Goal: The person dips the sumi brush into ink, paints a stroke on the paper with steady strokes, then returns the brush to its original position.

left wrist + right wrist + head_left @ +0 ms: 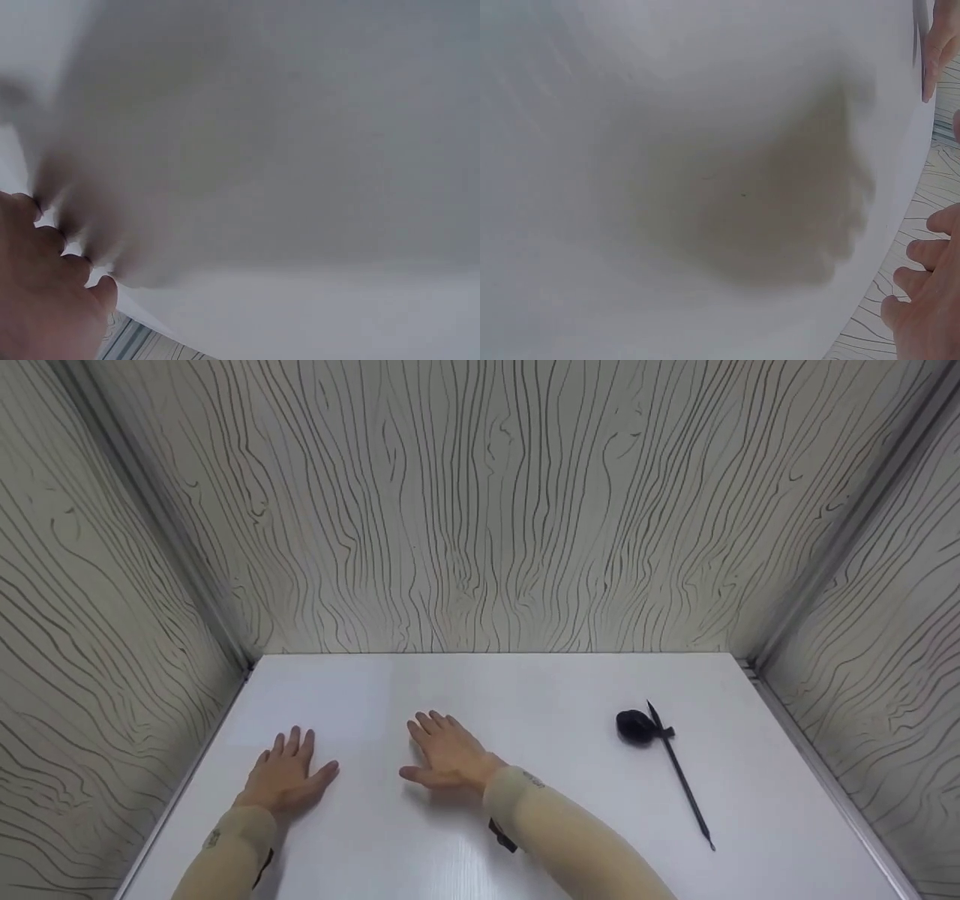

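Note:
My left hand [281,780] is palm down at the left of the white table [555,825], fingers spread and thumb out to the side. Its fingertips lie by the near edge of a paler rectangular patch [307,701]; whether they touch the surface I cannot tell. Nearer the middle, my right hand [448,754] is also palm down with fingers extended, and the right wrist view shows its shadow on the white surface. Neither hand holds anything. At the right lies a thin black stick-like tool [684,780], pointed at its far end and with a small loop at its near end.
Touching or close beside the stick is a rounded black lump [635,727], with a small black piece [668,732] across the stick. Wood-grain patterned panels [480,510] wall the table at the back and both sides, with grey strips at the corners.

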A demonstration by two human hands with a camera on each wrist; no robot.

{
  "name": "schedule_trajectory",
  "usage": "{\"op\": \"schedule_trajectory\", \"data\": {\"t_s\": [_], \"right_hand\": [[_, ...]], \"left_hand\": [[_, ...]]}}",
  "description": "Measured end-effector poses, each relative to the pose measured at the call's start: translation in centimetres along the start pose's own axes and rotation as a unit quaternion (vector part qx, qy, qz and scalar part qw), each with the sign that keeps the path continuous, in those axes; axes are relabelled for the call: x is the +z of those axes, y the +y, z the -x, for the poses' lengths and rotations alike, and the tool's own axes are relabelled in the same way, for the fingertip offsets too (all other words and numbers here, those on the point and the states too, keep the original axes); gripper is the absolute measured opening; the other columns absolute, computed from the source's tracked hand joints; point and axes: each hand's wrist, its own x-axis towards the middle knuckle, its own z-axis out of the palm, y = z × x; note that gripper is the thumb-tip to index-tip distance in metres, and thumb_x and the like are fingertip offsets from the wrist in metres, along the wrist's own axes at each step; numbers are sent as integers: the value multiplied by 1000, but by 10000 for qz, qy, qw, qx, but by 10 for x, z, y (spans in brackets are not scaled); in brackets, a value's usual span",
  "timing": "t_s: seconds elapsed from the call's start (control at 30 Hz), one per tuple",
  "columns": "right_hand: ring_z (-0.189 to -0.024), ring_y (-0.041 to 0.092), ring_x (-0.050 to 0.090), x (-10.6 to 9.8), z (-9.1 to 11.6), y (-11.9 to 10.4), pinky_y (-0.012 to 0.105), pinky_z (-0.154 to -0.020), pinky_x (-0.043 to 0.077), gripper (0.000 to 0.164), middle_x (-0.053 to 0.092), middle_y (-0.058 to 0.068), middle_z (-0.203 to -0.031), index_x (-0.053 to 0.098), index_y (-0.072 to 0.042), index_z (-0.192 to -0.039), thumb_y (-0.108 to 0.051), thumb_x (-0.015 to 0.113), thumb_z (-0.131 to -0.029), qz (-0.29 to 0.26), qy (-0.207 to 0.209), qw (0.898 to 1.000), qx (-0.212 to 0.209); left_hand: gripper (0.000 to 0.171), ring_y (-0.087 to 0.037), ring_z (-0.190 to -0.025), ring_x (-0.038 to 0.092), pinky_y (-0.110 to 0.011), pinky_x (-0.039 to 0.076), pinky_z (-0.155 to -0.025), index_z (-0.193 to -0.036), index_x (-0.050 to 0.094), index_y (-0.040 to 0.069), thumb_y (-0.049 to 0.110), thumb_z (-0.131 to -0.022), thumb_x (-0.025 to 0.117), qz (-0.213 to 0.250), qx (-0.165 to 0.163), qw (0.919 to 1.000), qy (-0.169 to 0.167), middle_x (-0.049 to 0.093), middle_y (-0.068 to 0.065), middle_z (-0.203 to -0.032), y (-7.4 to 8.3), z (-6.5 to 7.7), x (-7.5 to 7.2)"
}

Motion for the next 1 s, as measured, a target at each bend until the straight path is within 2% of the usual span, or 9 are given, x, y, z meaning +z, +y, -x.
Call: {"op": "schedule_trajectory", "data": {"t_s": [0.27,0.5,0.67,0.8,1.0], "right_hand": [[-176,31,29,10,6,-1,44,-145,25,95,32,9,-188,33,-12,-178,-76,46,-108,59,-56,10000,-40],[-176,32,28,16,10,-5,40,-145,24,96,29,13,-188,32,-8,-177,-75,44,-109,41,-168,9998,-109],[-176,32,29,16,12,-7,39,-144,24,98,30,14,-187,32,-7,-177,-77,42,-109,248,-169,9993,-225],[-176,31,29,17,13,-8,39,-144,25,98,30,13,-187,33,-7,-177,-77,42,-109,350,-156,9989,-254],[-177,31,28,20,18,-5,41,-144,24,99,27,11,-189,31,-9,-178,-78,44,-109,211,-252,9992,-237]], "left_hand": [[109,-66,-169,10,-79,13,-137,-175,20,-9,75,-110,45,-132,-143,9998,-23,12,-39,-183,14,3,4],[110,-65,-170,8,-79,10,-138,-176,19,-8,76,-109,45,-62,-327,9993,-196,9,-39,-183,31,6,4],[110,-65,-171,7,-78,10,-139,-176,18,-8,76,-109,45,-130,-436,9987,-243,8,-38,-184,41,8,7],[109,-64,-171,7,-78,9,-139,-176,19,-6,75,-109,47,-99,-430,9987,-247,8,-37,-185,52,11,10],[108,-63,-172,7,-78,8,-139,-177,19,-6,73,-109,48,-150,-377,9987,-298,8,-36,-185,70,15,11]]}}
